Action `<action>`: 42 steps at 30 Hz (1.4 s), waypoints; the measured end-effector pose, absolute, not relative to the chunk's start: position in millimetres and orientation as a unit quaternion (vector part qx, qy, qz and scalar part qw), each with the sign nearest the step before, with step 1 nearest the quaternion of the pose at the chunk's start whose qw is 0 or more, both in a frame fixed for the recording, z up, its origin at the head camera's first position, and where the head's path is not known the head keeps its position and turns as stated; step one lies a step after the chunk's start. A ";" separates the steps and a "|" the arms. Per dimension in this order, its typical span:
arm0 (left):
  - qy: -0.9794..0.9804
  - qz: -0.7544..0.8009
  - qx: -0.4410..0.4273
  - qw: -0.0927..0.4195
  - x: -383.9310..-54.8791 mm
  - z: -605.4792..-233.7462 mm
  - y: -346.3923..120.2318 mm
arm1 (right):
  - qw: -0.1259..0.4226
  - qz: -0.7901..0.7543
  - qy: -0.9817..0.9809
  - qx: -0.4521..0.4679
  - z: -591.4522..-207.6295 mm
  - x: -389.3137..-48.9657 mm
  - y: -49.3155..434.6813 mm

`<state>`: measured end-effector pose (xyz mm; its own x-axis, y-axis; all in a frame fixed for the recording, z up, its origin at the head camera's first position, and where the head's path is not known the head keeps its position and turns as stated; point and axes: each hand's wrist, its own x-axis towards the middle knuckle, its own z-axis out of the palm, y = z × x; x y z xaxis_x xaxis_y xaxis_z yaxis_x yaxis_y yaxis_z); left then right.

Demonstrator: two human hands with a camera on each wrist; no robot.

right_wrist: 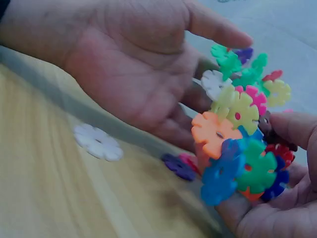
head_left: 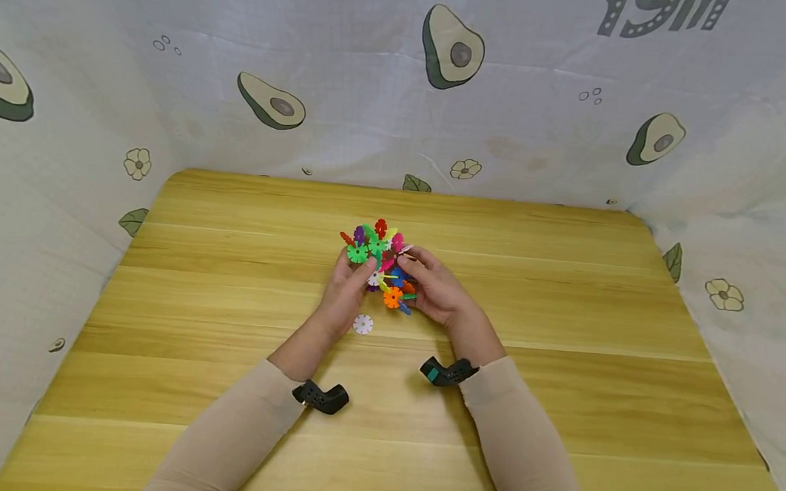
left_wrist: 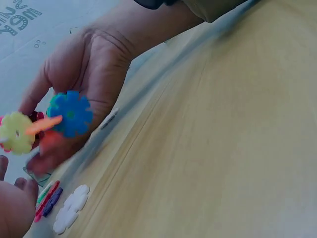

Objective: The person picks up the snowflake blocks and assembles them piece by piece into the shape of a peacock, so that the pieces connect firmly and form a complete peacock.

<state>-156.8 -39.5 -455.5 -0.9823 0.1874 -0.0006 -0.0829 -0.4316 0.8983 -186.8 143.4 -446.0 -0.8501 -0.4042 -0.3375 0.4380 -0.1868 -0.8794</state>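
A cluster of interlocking flower-shaped plastic discs, in orange, blue, green, white, pink and other colours, is between both hands above the table. My left hand holds its left side, the thumb lying across a white disc near the green ones. My right hand grips the right side, thumb against a brown disc in the right wrist view. A loose white disc lies on the table just below the left hand. In the left wrist view, other white discs show low down; I cannot tell whether they are joined.
A wood-grain table spans the lower view. Behind it and at both sides hangs a pale cloth with avocado and flower prints. Black wrist cameras jut inward from both beige sleeves.
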 end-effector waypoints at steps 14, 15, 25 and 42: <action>0.534 0.832 0.057 0.142 -157.7 -458.5 -40.8 | 0.222 -0.734 0.641 0.023 -440.5 -200.4 210.3; 0.536 0.830 0.058 0.141 -158.0 -458.8 -40.9 | 0.220 -0.730 0.647 0.025 -440.9 -201.1 216.4; 0.638 0.763 0.035 0.099 -160.8 -458.6 -48.3 | 0.175 -0.728 0.657 0.092 -443.4 -200.2 268.2; 0.754 0.652 0.014 0.077 -169.1 -457.3 -64.2 | 0.150 -0.588 0.782 0.141 -431.0 -196.7 282.5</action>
<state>-169.1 -64.2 -457.3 -0.9878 0.1217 -0.0969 -0.0782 0.1500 0.9856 -196.7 282.5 -431.0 -0.9149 0.0441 -0.4013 0.3978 0.2680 -0.8775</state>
